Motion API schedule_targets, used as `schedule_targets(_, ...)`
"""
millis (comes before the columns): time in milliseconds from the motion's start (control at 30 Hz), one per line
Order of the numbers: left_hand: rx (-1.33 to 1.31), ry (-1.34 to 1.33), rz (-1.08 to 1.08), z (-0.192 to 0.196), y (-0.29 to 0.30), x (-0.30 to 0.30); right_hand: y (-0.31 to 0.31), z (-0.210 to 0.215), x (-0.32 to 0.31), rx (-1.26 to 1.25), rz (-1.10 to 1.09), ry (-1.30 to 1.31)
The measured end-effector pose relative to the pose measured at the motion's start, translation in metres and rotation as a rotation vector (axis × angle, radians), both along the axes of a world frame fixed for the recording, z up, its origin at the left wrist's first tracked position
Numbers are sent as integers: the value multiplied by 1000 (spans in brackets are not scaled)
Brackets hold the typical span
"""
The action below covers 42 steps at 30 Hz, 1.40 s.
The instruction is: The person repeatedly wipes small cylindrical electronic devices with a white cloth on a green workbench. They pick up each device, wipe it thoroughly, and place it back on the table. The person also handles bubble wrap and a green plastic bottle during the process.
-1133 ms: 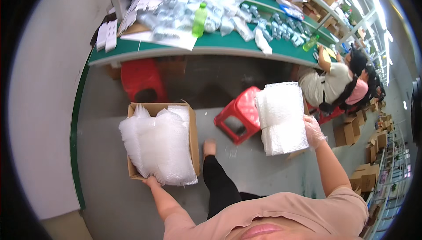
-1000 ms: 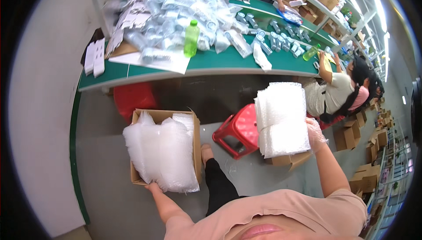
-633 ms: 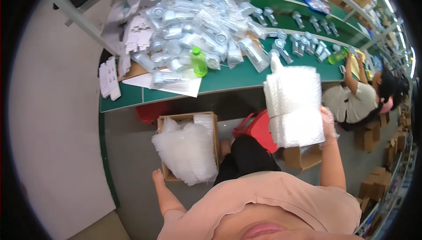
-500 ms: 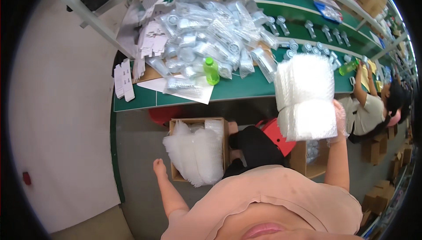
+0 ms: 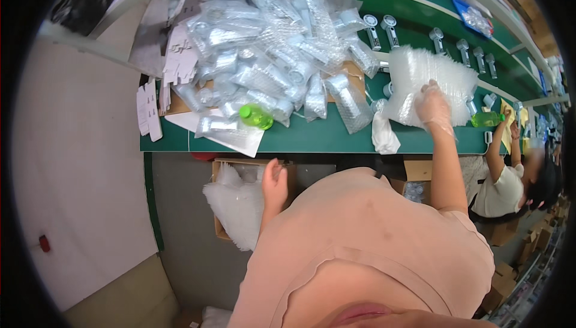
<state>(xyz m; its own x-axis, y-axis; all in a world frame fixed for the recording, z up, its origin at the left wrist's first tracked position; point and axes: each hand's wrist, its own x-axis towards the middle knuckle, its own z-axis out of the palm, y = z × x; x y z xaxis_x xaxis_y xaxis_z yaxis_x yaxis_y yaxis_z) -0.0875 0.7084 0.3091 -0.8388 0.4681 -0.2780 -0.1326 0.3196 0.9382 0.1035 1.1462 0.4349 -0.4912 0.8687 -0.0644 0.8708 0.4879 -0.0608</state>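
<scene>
My right hand (image 5: 433,109), in a thin clear glove, grips a stack of bubble-wrap sheets (image 5: 425,82) and holds it over the green workbench (image 5: 312,139). My left hand (image 5: 275,182) hangs empty below the bench edge, fingers loosely apart, beside an open cardboard box (image 5: 223,172) on the floor stuffed with more bubble wrap (image 5: 237,208). A big heap of bubble-wrapped items (image 5: 270,58) covers the bench in front of me.
A green bottle (image 5: 256,116) lies at the heap's near edge; a white cloth (image 5: 384,137) lies by the stack. Small handheld devices (image 5: 390,28) stand in a row farther back. A seated person (image 5: 504,178) works at the right. White cards (image 5: 149,109) lie at the bench's left end.
I have risen from the floor box toward the bench. My right hand carried the bubble-wrap stack up and over the bench; my left hand let go of the wrap in the box.
</scene>
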Motion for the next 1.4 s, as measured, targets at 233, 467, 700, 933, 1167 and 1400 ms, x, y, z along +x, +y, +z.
schedule_targets(233,-311,654,-197,-8,143,-63,-69,-21,-77,-162,450,501)
schedule_targets(467,-569,809,38,-46,220,-108,-47,-118,-138,-381,276,607)
schedule_targets(700,-709,844,-38,-34,248,-124,4,-164,-187,-161,114,395)
schedule_targets(933,-666,815,-66,-20,297,-160,32,-181,-263,-195,-31,410)
schedule_targets(1167,-754,499,-75,6,376,-216,79,-154,-340,-232,-140,419)
schedule_targets(1400,-796,539,-16,-9,441,-242,122,-170,-400,-151,-271,500)
